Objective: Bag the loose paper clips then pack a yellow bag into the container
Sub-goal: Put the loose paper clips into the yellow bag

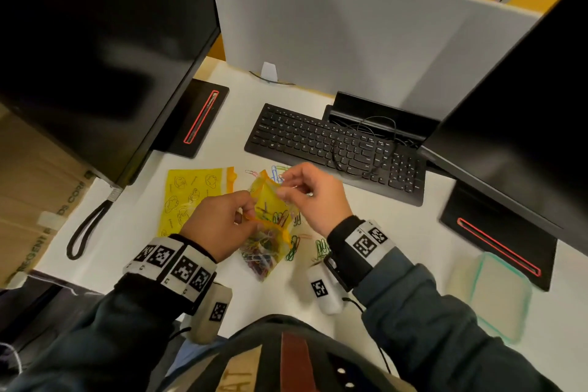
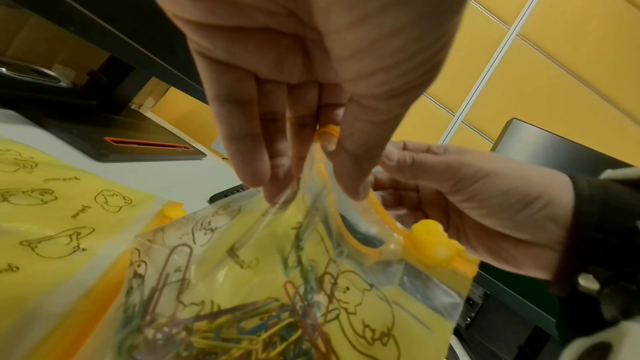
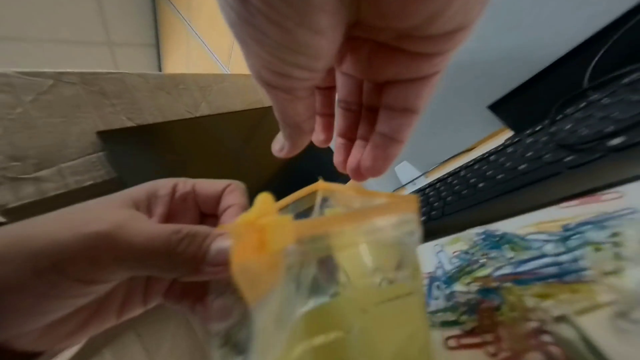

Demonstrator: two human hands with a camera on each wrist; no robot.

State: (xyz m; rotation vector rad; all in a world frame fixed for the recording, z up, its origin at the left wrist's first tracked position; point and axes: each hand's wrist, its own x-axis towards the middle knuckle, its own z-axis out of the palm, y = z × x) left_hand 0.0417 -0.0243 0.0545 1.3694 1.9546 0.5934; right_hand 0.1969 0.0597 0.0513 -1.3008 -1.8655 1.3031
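Note:
A small yellow zip bag (image 1: pixel 270 232) with an orange top strip hangs between my hands, mouth open, with several coloured paper clips (image 1: pixel 261 251) inside. My left hand (image 1: pixel 245 213) pinches the near lip of the bag (image 2: pixel 277 284) between thumb and fingers (image 2: pixel 273 174). Over the far lip my right hand (image 1: pixel 286 191) hovers; in the right wrist view its fingers (image 3: pixel 360 147) are straight, thumb slightly apart, tips just above the bag's mouth (image 3: pixel 346 256), nothing visible between them. Loose paper clips (image 1: pixel 321 247) lie on the desk around the bag, and in a pile (image 3: pixel 519 256).
A second yellow bag (image 1: pixel 191 194) lies flat to the left. A clear container (image 1: pixel 477 280) with a green rim sits at the right front. Behind the hands lies a black keyboard (image 1: pixel 334 146) with a cable over it. Two monitors on black bases flank the desk.

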